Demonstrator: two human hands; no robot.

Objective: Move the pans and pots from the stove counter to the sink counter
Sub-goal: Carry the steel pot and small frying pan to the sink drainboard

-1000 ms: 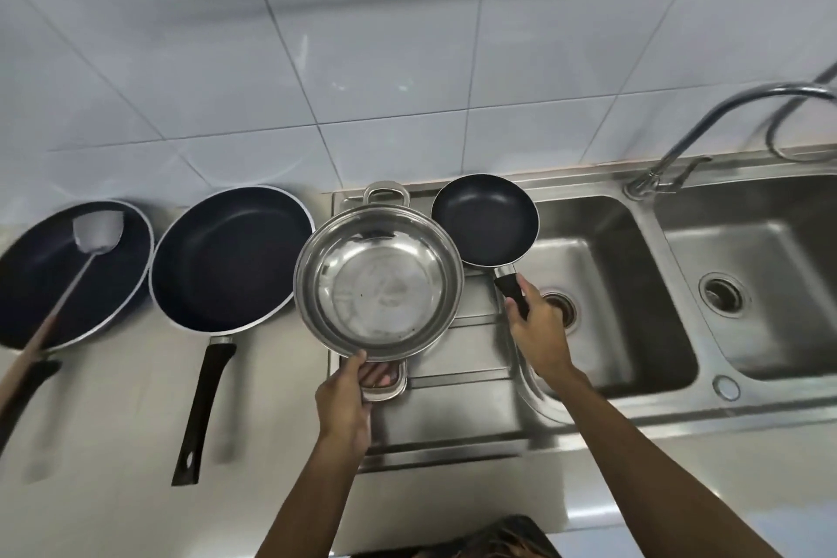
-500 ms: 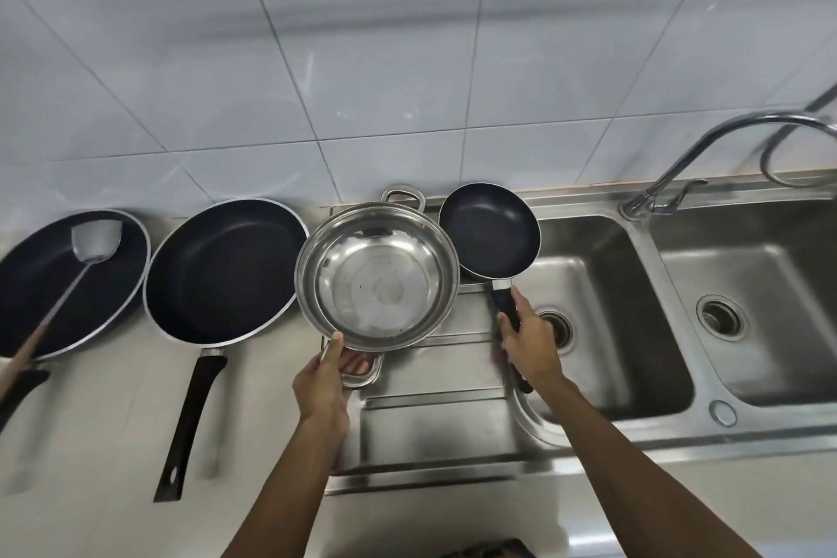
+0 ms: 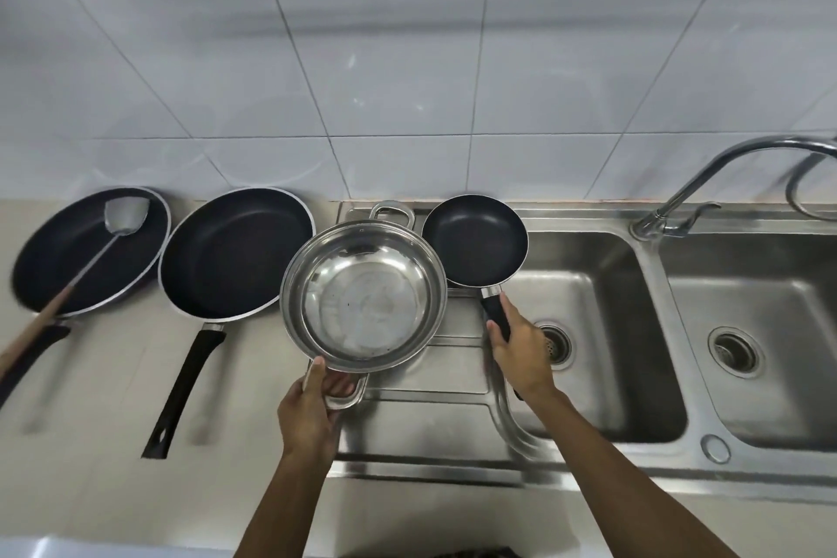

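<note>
A shiny steel pot (image 3: 364,297) with two loop handles sits over the left edge of the steel drainboard (image 3: 435,426). My left hand (image 3: 312,408) grips its near handle. To its right is a small black frying pan (image 3: 475,240), at the back of the drainboard by the left sink basin. My right hand (image 3: 521,344) is closed around its black handle. A large black frying pan (image 3: 235,249) rests on the beige counter, its handle pointing toward me. Farther left lies another black pan (image 3: 63,258) with a metal spatula (image 3: 113,222) in it.
A double steel sink (image 3: 634,376) fills the right side, with a curved tap (image 3: 706,190) at the back. White wall tiles rise behind the counter. The beige counter (image 3: 90,444) runs along the front left.
The view has shifted slightly. Both hands keep their grips; the pot and the small pan have stayed in nearly the same places on the drainboard.
</note>
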